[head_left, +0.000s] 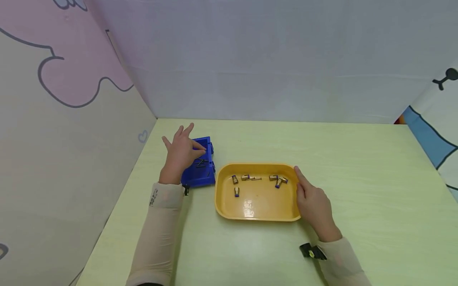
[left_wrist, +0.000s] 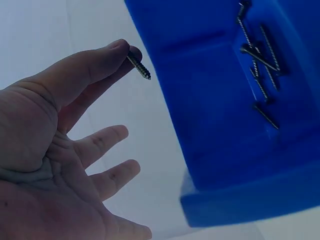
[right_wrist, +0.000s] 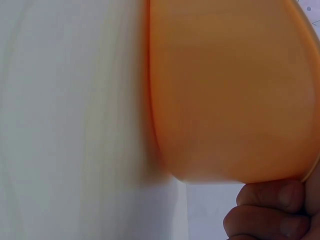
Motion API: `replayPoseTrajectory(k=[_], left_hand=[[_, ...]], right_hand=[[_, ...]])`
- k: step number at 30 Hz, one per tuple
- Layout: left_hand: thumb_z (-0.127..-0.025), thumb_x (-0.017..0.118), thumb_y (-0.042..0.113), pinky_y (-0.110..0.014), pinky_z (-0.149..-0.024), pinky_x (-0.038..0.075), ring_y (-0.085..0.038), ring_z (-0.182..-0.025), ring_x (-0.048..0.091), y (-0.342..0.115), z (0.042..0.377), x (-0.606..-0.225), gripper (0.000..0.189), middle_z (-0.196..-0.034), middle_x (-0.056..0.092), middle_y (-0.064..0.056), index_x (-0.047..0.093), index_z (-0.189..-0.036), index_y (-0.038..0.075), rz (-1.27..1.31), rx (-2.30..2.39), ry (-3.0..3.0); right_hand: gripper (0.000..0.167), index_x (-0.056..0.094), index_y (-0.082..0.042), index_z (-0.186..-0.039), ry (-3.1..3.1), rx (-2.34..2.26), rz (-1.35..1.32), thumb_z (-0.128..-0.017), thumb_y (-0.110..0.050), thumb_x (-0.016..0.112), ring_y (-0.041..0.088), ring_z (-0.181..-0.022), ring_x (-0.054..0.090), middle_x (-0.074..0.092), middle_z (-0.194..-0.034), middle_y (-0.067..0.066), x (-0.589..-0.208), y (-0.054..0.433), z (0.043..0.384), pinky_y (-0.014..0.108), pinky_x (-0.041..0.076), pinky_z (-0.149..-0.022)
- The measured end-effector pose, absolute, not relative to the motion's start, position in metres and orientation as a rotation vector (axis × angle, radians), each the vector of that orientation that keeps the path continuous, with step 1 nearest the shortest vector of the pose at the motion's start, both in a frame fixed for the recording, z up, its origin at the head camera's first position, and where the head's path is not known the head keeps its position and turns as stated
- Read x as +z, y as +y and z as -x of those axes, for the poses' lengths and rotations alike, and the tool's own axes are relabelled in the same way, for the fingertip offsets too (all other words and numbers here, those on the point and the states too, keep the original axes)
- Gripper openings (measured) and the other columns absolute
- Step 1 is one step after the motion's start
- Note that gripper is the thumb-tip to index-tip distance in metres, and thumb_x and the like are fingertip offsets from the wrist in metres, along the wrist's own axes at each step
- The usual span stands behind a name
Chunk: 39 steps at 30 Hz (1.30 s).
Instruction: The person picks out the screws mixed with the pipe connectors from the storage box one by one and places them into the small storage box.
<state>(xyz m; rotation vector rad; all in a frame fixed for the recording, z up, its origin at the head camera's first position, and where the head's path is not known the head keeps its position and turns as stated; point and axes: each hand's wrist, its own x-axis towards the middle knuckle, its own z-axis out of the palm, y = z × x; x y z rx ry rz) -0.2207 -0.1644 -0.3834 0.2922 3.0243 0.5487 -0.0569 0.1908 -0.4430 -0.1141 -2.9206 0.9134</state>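
Note:
My left hand [head_left: 180, 153] is over the blue bin [head_left: 196, 181]. Its thumb and index finger pinch a screw [left_wrist: 139, 66], whose threaded tip pokes out past the fingertips, while the other fingers are spread. Several loose screws [left_wrist: 260, 55] lie inside the bin. To the bin's right is a yellow tray [head_left: 264, 204], gripped at its right end by my right hand [head_left: 315, 207]. The right wrist view has that hand's curled fingers [right_wrist: 270, 195] against the tray's outer side. Inside the tray lie several brass fittings with blue collars [head_left: 237, 192] and a few small screws [head_left: 256, 178].
Both containers are on a pale yellow-green table [head_left: 375, 190]. A whitish curtain-like backdrop [head_left: 268, 59] rises behind its far edge, and a wall with cartoon drawings [head_left: 64, 139] borders the left side. A small black clip-like piece [head_left: 313, 252] is by the right cuff.

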Motion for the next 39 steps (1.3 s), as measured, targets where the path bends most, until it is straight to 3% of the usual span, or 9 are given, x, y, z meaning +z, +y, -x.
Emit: replayPoseTrajectory(k=[7, 13, 18, 23, 39], left_hand=[[-0.087, 0.079, 0.03, -0.078, -0.104, -0.012, -0.034, -0.153, 0.008, -0.169, 0.222, -0.389, 0.014, -0.165, 0.021, -0.005, 0.083, -0.094, 0.019, -0.222, 0.532, 3.014], [-0.087, 0.078, 0.028, -0.077, -0.103, -0.015, -0.033, -0.153, 0.007, -0.172, 0.224, -0.395, 0.017, -0.166, 0.019, -0.004, 0.082, -0.102, 0.02, -0.169, 0.463, 3.021], [-0.085, 0.08, 0.029, -0.076, -0.104, -0.015, -0.033, -0.153, 0.006, -0.172, 0.225, -0.395, 0.03, -0.167, 0.014, -0.004, 0.078, -0.115, 0.023, -0.171, 0.445, 3.025], [-0.082, 0.082, 0.041, -0.074, -0.105, -0.016, -0.032, -0.154, 0.0, -0.167, 0.224, -0.393, 0.044, -0.168, 0.008, -0.002, 0.073, -0.123, 0.028, -0.213, 0.471, 3.025], [-0.077, 0.082, 0.049, -0.075, -0.108, -0.01, -0.029, -0.154, 0.0, -0.135, 0.212, -0.375, 0.048, -0.168, 0.01, 0.002, 0.073, -0.122, 0.033, -0.416, 0.567, 3.042]], right_hand=[[0.051, 0.038, -0.014, -0.155, -2.934, 0.912, 0.119, -0.104, -0.014, 0.041, 0.017, -0.043, 0.033, 0.041, -0.051, 0.003, -0.442, 0.191, 0.058, 0.031, 0.03, -0.044], [0.05, 0.038, -0.014, -0.155, -2.931, 0.929, 0.113, -0.105, -0.014, 0.041, 0.017, -0.043, 0.033, 0.041, -0.051, 0.003, -0.441, 0.19, 0.057, 0.031, 0.03, -0.043], [0.05, 0.037, -0.015, -0.155, -2.936, 0.93, 0.121, -0.105, -0.014, 0.041, 0.017, -0.043, 0.033, 0.041, -0.051, 0.003, -0.441, 0.19, 0.057, 0.031, 0.03, -0.043], [0.051, 0.037, -0.015, -0.155, -2.939, 0.928, 0.122, -0.105, -0.014, 0.041, 0.017, -0.043, 0.034, 0.041, -0.051, 0.002, -0.44, 0.19, 0.057, 0.031, 0.031, -0.043], [0.051, 0.037, -0.015, -0.155, -2.936, 0.928, 0.124, -0.105, -0.014, 0.04, 0.017, -0.042, 0.033, 0.041, -0.051, 0.003, -0.44, 0.191, 0.056, 0.031, 0.03, -0.043]])
